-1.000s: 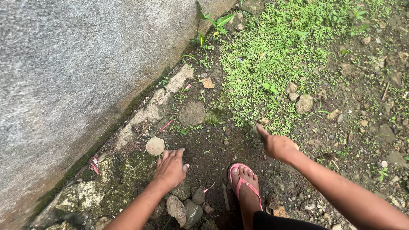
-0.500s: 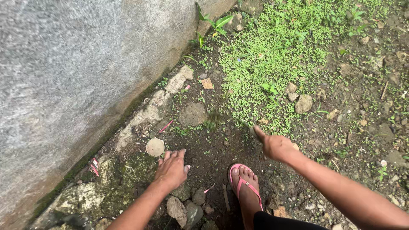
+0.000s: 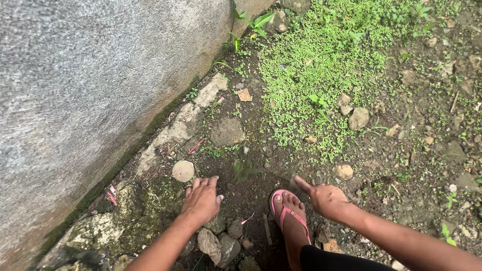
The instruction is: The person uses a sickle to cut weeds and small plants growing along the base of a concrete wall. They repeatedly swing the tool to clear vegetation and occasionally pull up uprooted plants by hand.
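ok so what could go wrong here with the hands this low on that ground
The left hand is spread over loose grey stones and wet dark soil, so fingers could get scraped or pinched. The foot in the open pink flip-flop sandal sits beside the right hand on uneven rubble and might slip.

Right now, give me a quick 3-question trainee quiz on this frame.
1. True or false: the left hand lies palm-down on the soil.
2. Which is nearest the left hand? A) round flat stone B) grey stone C) leafy sprout
3. Fill in: the foot between the hands wears a pink ___.

Key: 1 true. 2 A. 3 sandal. The right hand is loosely curled with one finger out, and it is not clear whether it holds anything.
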